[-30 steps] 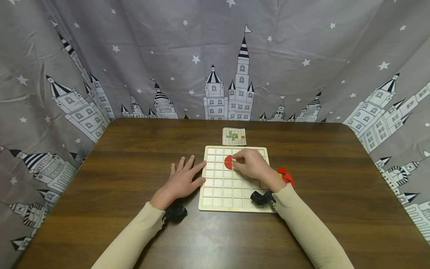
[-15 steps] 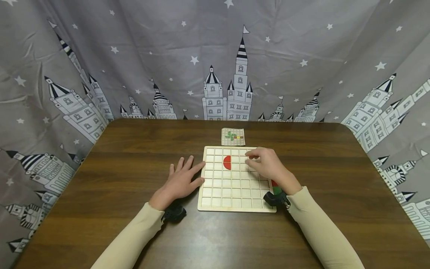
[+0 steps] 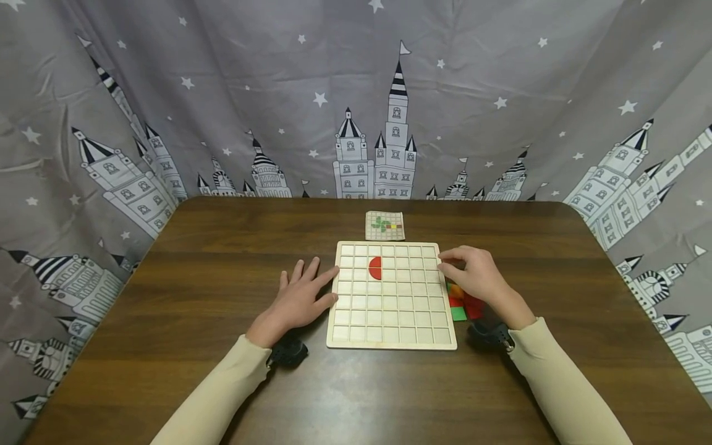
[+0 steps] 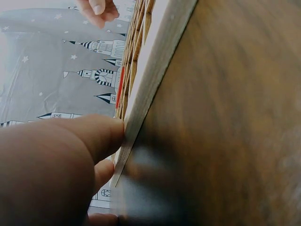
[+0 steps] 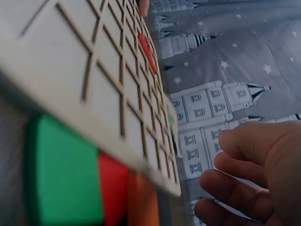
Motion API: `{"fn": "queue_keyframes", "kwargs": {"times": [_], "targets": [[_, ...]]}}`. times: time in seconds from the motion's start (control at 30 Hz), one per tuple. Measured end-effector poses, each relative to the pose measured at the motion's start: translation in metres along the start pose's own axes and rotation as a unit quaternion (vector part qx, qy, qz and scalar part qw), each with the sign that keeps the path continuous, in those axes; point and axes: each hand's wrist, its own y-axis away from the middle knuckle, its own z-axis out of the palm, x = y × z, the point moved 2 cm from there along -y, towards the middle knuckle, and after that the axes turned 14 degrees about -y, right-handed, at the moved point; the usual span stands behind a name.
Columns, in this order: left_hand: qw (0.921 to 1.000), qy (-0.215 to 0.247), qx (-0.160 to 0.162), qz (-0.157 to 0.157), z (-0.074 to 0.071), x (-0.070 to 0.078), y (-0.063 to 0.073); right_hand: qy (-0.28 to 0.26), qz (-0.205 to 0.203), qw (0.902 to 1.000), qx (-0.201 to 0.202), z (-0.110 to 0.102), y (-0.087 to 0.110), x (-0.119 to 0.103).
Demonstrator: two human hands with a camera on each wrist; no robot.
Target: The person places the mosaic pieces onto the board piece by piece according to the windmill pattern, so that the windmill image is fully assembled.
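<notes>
A pale wooden grid board (image 3: 398, 318) lies on the table before me. Near its upper left, two red quarter-round pieces (image 3: 376, 268) sit in adjoining cells and form a half disc. My left hand (image 3: 303, 301) lies spread at the board's left side, its thumb and index fingertip touching the edge. Just off the board's right edge hovers my right hand (image 3: 475, 272), fingers loosely bent with nothing between them. Under and beside it lies a pile of small pieces, partly hidden; in the right wrist view a green piece (image 5: 68, 172), a red piece (image 5: 112, 188) and an orange piece (image 5: 143, 200) show.
Behind the board is a small card (image 3: 385, 226) printed with a grid and a green, red and yellow figure. The brown wooden table (image 3: 239, 247) reaches back to a grey curtain (image 3: 250, 62) with castles and stars.
My right hand has drawn back from the red pieces, rightward across the board to beyond its right edge, uncovering the half disc and part of the pile. The left hand stays put.
</notes>
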Motion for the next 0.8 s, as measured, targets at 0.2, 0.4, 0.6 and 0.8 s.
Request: {"fn": "queue_keyframes", "kwargs": {"times": [0.2,0.4,0.6,0.8], "targets": [[1.0,-0.002,0.002,-0.003,0.002,-0.002,0.0,0.007,0.008,0.9998,0.017,-0.012,0.012,0.013],[1.0,-0.006,0.002,-0.005,0.002,-0.002,0.001,0.021,0.033,0.9992,0.011,-0.022,0.019,0.023],[1.0,-0.001,0.0,-0.002,0.003,-0.001,0.0,0.038,0.05,0.998,-0.005,-0.03,0.022,0.029],[1.0,-0.001,0.001,-0.003,0.002,0.0,0.0,0.04,0.049,0.9974,-0.034,-0.034,0.024,0.03]]}}
